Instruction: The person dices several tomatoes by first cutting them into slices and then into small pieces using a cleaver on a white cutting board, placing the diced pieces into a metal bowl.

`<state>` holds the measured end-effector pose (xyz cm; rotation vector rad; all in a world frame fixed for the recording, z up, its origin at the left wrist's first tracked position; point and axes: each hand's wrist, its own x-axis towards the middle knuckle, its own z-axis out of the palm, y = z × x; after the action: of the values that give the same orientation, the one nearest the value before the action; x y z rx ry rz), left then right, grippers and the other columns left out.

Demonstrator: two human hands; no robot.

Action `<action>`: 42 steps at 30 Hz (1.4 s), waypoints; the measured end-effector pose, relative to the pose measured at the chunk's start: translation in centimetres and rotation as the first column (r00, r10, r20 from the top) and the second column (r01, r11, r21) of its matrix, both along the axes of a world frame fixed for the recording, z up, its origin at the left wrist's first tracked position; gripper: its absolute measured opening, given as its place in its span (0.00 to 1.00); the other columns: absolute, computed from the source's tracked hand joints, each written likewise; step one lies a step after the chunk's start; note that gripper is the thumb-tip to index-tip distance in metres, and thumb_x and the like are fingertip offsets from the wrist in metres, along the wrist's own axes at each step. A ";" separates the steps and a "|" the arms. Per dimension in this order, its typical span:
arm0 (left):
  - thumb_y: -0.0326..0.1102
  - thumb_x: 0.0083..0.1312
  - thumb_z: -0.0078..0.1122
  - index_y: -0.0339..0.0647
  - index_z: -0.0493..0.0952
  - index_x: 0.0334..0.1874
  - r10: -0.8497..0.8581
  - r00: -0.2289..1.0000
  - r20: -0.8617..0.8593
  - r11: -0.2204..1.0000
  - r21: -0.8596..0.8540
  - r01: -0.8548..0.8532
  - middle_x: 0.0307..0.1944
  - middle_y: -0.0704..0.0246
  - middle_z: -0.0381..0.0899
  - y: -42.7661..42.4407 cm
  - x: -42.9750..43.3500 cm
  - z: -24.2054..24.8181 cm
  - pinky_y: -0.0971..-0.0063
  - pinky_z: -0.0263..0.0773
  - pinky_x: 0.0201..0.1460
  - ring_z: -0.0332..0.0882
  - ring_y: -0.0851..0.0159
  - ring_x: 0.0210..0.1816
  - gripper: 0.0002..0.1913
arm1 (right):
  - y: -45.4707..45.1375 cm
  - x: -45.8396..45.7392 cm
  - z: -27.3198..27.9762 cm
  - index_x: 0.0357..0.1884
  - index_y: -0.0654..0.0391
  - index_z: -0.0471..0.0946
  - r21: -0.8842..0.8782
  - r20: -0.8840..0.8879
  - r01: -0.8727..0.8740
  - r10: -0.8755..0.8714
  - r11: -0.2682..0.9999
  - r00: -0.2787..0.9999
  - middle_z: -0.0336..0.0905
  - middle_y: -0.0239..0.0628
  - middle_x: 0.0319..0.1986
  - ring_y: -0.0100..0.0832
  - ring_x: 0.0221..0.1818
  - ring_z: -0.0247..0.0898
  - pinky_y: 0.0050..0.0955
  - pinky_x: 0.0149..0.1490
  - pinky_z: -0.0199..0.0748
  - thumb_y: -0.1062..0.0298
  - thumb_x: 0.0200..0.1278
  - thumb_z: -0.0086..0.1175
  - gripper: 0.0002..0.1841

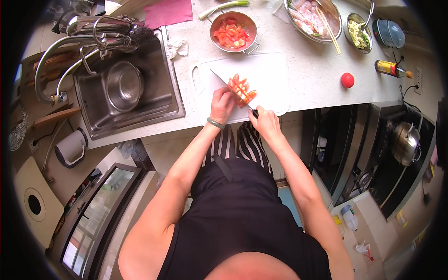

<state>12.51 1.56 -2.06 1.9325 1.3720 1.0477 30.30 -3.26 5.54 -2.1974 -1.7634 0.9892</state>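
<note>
My right hand point(265, 121) grips the black handle of a kitchen knife point(221, 78), whose blade slants up and left over a white cutting board point(273, 84). Cut tomato pieces point(240, 85) lie along the blade's right side. On its left side, my left hand point(223, 104) rests with bent fingers close to the blade; the fingertips and whatever they touch are partly hidden. Beyond the board stands a two-handled metal bowl point(251, 45) that holds chopped tomato point(231, 34). A whole tomato point(347, 80) sits on the counter to the right.
At the left is a steel sink point(164, 87) with a metal bowl point(125, 86) inside. A large bowl of raw meat point(308, 17) with chopsticks point(329, 29), a smaller bowl point(358, 35) and a sauce bottle point(392, 69) stand at the right. A green onion point(224, 7) lies behind.
</note>
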 end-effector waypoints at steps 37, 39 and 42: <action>0.24 0.59 0.66 0.36 0.78 0.40 0.071 0.997 0.005 0.994 -0.089 -0.070 0.44 0.59 0.78 -1.0 -1.4 1.5 0.66 0.76 0.46 0.79 0.53 0.44 0.08 | -1.4 0.2 2.6 0.27 0.62 0.76 0.126 -0.205 0.060 -0.033 0.990 0.978 0.79 0.50 0.19 0.53 0.25 0.78 0.43 0.32 0.76 0.56 0.63 0.60 0.17; 0.23 0.60 0.64 0.36 0.78 0.40 0.086 0.996 0.037 0.990 -0.116 -0.082 0.43 0.59 0.77 -0.8 -1.3 1.7 0.63 0.75 0.48 0.77 0.52 0.46 0.07 | -2.0 1.1 2.9 0.28 0.64 0.77 -0.039 -0.332 0.135 -0.140 0.990 0.933 0.77 0.50 0.18 0.47 0.19 0.76 0.38 0.30 0.75 0.56 0.63 0.61 0.18; 0.24 0.63 0.60 0.36 0.78 0.42 0.081 0.996 0.029 0.991 -0.113 -0.077 0.45 0.59 0.77 -0.3 -1.5 2.4 0.65 0.74 0.51 0.78 0.53 0.47 0.06 | -4.6 2.8 1.5 0.25 0.64 0.73 -0.393 -0.635 0.322 -0.508 0.861 0.582 0.70 0.33 0.12 0.24 0.12 0.66 0.27 0.19 0.64 0.54 0.67 0.58 0.22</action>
<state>11.03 1.30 0.30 1.7853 1.4666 1.0131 33.08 -7.87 7.04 -1.7736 -0.7380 1.6810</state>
